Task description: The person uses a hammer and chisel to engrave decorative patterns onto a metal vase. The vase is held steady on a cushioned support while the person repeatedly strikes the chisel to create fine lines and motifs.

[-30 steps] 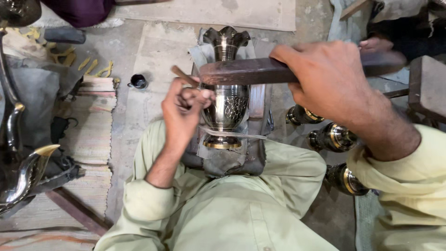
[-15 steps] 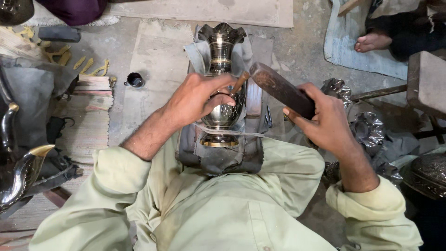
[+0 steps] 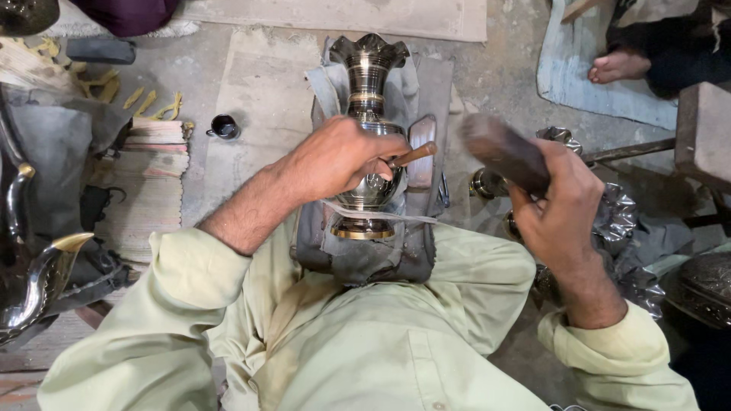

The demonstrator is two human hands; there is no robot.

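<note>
A dark polished metal vase (image 3: 368, 84) with a fluted mouth lies on grey cloth padding (image 3: 426, 91) between my knees. My left hand (image 3: 339, 156) rests on the vase's belly and grips a small wooden-handled chisel (image 3: 411, 155) against it. My right hand (image 3: 560, 202) is raised to the right of the vase and holds a dark wooden mallet block (image 3: 502, 152), which looks blurred. A thin strap (image 3: 381, 215) crosses the vase near its foot.
A small black cup (image 3: 225, 126) stands on the concrete floor to the left. Striped mats (image 3: 148, 175) and a metal spout (image 3: 38, 281) lie at far left. More metal vessels (image 3: 704, 285) sit to the right. Another person's bare foot (image 3: 618, 66) rests on a blue cloth at top right.
My right hand swung the mallet block from across the vase out to the right and lower. My left hand shifted over the vase's belly with the chisel. The view moved slightly.
</note>
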